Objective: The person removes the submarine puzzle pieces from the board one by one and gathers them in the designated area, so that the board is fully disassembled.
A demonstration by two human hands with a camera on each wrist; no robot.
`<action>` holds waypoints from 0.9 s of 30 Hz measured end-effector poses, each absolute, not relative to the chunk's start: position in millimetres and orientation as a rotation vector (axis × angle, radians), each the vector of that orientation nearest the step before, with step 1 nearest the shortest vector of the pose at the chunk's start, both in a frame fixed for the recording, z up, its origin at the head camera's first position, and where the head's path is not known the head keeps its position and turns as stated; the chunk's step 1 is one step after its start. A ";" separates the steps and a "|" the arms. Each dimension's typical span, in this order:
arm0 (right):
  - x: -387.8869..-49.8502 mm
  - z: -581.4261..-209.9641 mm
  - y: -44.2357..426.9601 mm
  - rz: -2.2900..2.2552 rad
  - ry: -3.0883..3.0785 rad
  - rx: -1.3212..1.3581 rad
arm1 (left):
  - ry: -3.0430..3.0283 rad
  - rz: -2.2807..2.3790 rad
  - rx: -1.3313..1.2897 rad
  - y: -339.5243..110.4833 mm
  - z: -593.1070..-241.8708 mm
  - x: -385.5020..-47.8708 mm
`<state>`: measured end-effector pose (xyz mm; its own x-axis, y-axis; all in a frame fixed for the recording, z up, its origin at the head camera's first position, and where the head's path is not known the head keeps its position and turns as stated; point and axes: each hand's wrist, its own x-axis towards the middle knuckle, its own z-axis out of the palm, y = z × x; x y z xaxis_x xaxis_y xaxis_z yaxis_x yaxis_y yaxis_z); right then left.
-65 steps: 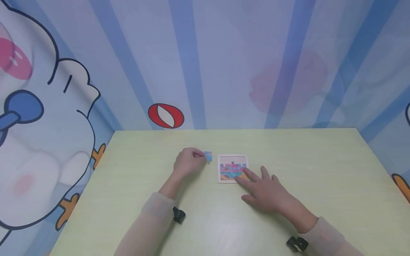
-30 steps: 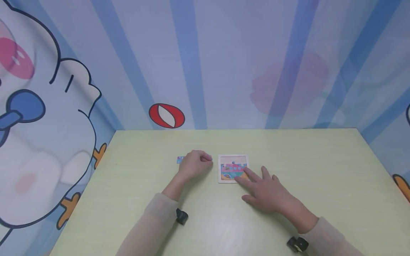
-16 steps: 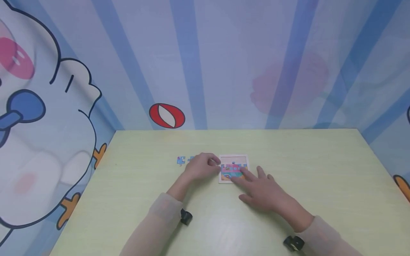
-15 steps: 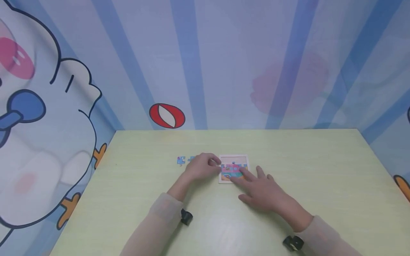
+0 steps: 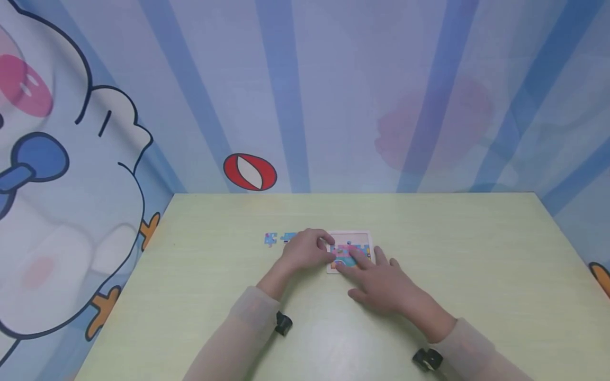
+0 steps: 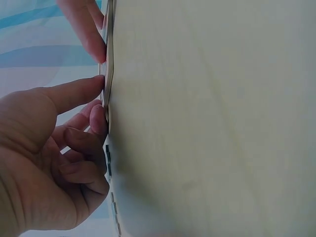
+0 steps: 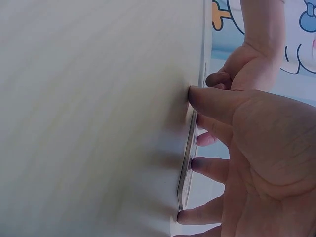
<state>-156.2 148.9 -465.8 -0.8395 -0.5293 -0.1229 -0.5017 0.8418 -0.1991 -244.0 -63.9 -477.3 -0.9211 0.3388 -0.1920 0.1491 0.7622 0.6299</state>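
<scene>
Now your left hand is at the left side of the puzzle tray, with its thumb and pointing finger bent and their tips by the edge. Whether they pinch something is too hidden to tell. Your right hand is loose, with its fingers spread out. Two of them rest on the puzzle's picture, one on the pink row and one on the near left part. The other two point past the tray's right side, and your thumb is off the tray, near you. The tray lies flat around the middle of the table, and its far strip is pale. To its left, past your left hand, lie a blue puzzle piece and another blue piece, just beside each other. A red and white ball is drawn on the far wall.
</scene>
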 end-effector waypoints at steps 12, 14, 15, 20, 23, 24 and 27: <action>-154.8 -465.7 145.7 -0.250 2.838 -0.771 | 2.679 0.925 0.364 -60.7 -478.6 -243.1; -154.6 -465.2 145.8 -0.251 2.835 -0.768 | 2.689 0.925 0.364 -60.0 -478.7 -242.6; -154.6 -465.2 145.9 -0.253 2.833 -0.767 | 2.695 0.929 0.361 -59.8 -478.4 -242.3; -154.4 -465.5 146.4 -0.250 2.828 -0.767 | 2.719 0.965 0.341 -59.6 -477.3 -240.4; -154.3 -466.1 147.0 -0.247 2.832 -0.765 | 2.723 0.996 0.337 -59.0 -475.5 -239.0; -154.2 -466.5 147.0 -0.247 2.832 -0.764 | 2.725 1.005 0.339 -59.1 -475.0 -238.5; -154.0 -467.2 147.0 -0.249 2.833 -0.761 | 2.734 1.032 0.344 -59.8 -473.8 -237.0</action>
<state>-154.0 147.0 -467.2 -0.8481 -0.5094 -0.1457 -0.4762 0.8535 -0.2117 -237.0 -59.8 -473.8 -0.9531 0.2848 -0.1027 0.1460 0.7294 0.6683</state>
